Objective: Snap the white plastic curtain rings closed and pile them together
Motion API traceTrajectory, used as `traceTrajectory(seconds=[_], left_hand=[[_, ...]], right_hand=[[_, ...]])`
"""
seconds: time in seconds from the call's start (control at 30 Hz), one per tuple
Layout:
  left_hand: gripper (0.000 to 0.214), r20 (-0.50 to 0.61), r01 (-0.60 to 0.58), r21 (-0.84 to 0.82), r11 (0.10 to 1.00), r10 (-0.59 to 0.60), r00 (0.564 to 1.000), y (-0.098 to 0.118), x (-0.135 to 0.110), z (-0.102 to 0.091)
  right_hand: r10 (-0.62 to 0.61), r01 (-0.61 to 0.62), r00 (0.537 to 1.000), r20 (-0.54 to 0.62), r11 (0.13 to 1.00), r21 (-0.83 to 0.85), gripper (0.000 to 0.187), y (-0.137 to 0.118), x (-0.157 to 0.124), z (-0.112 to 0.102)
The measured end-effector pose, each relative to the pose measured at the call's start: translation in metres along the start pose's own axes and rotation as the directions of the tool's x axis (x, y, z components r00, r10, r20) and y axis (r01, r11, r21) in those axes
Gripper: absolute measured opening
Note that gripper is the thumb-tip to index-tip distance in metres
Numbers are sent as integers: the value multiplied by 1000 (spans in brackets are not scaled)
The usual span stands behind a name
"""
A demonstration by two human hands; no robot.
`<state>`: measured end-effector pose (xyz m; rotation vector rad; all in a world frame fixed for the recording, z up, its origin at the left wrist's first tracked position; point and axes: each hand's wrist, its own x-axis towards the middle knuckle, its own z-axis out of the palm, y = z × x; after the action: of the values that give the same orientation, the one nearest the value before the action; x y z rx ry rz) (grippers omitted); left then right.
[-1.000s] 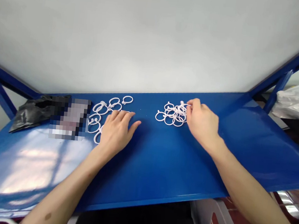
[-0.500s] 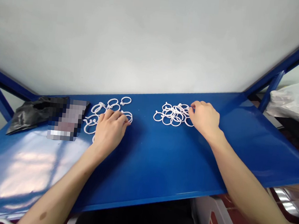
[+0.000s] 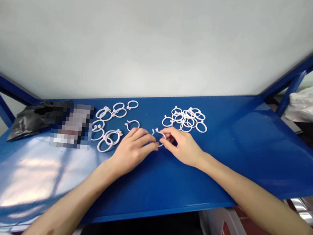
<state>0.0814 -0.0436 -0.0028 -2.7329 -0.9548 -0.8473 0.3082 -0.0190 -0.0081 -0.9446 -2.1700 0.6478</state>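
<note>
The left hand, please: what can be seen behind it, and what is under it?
Just behind the left hand, a white ring shows, its near part covered. Whatever lies directly under the hand is hidden, so I cannot tell.

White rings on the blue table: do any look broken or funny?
One looks different: the ring between the left hand and right hand has its ends apart, while rings in the right-side pile mostly look closed. Maybe it's just unclasped; I can't see a break.
</note>
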Motion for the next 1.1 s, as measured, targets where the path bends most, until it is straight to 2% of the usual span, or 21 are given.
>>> traceTrajectory(seconds=[0.07,0.17,0.23,0.33,0.4,0.47,0.6,0.77,1.0,1.1], left_hand=[[17,13,-32,-34,999,32,999,3,0,2],[12,-45,-3,-90,996,-1,999,5,0,3],[7,-132,78,-109,991,-92,987,6,0,2],[9,-205,297,-104,949,-313,927,8,1,1],[16,-164,419,-141,897,-438,884,10,3,1],[19,-82,468,-220,856,-494,865,11,4,2],[20,6,510,-366,779,-546,838,13,5,5],[18,-14,536,-443,719,-604,797,19,3,9],[20,-47,550,-482,682,-647,761,22,3,11],[19,-71,546,-472,692,-648,758,23,3,12]], right_hand=[[20,-21,1000,13,997,75,16,0,-2,6],[26,-21,998,-57,996,86,19,3,-3,6],[22,-14,993,-114,998,69,18,3,-2,4],[-11,22,987,-159,998,64,15,2,-3,2],[-35,45,987,-156,997,61,15,0,-4,2],[-55,61,990,-128,997,42,15,0,-5,3],[-121,122,991,-58,993,9,14,2,-6,5],[-222,221,972,-75,975,-21,16,-1,-7,7],[-177,174,981,-84,984,-40,17,-6,-8,7],[-181,179,979,-88,983,-33,15,-5,-8,8]])
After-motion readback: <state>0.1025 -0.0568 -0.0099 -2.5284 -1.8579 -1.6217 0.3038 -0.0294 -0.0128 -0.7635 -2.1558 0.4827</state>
